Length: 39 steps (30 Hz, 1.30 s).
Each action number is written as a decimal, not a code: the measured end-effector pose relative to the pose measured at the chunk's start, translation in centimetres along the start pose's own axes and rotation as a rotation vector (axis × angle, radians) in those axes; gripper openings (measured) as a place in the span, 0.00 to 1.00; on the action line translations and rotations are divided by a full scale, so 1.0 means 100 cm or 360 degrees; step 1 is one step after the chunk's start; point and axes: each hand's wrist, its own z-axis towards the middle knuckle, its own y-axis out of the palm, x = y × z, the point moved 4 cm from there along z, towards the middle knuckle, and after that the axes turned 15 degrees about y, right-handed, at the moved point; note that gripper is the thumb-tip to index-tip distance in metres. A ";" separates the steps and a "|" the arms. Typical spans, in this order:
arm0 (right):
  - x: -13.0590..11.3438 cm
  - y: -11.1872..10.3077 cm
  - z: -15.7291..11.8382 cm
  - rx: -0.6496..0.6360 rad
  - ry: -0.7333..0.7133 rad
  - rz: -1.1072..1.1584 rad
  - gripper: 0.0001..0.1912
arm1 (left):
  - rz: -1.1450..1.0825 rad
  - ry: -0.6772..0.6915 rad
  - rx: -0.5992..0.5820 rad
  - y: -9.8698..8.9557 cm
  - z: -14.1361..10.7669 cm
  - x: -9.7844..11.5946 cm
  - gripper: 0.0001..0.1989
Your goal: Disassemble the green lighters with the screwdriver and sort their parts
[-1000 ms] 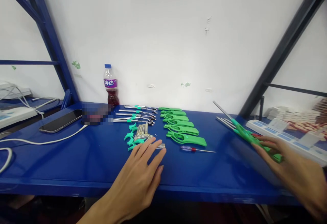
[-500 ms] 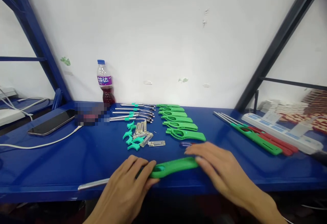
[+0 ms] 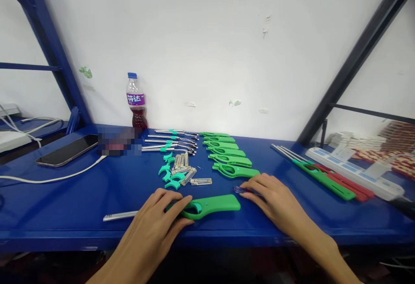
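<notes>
Grip of left hand [image 3: 157, 220] clamped around green lighter [image 3: 221, 205]; right hand [image 3: 276, 202] pinches purple screwdriver handle [image 3: 239, 189]

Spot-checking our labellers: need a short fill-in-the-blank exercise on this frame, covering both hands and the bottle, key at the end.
1. The left hand holds a lighter whose body is ____.
2. The lighter's metal tube points toward the ____ side of the picture.
3. The part of the screwdriver showing beside the right hand is its ____.
4. The upright bottle has a ____ cap.

Missing words: green; left; handle; blue.
</notes>
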 end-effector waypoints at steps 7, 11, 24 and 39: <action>-0.011 -0.038 -0.003 0.0563 0.0252 0.0443 0.15 | 0.0049 -0.0064 0.0052 -0.001 -0.001 -0.004 0.17; -0.029 -0.043 -0.005 0.0767 0.0441 0.1034 0.22 | 0.0065 -0.0039 -0.0032 -0.001 -0.001 -0.004 0.23; -0.046 0.003 0.001 0.0614 0.0396 0.1273 0.23 | 0.0072 -0.0150 -0.0059 0.007 -0.008 0.004 0.19; -0.048 0.001 0.007 0.0626 0.0371 0.1251 0.17 | 0.0080 -0.0106 -0.0002 0.003 -0.002 0.007 0.16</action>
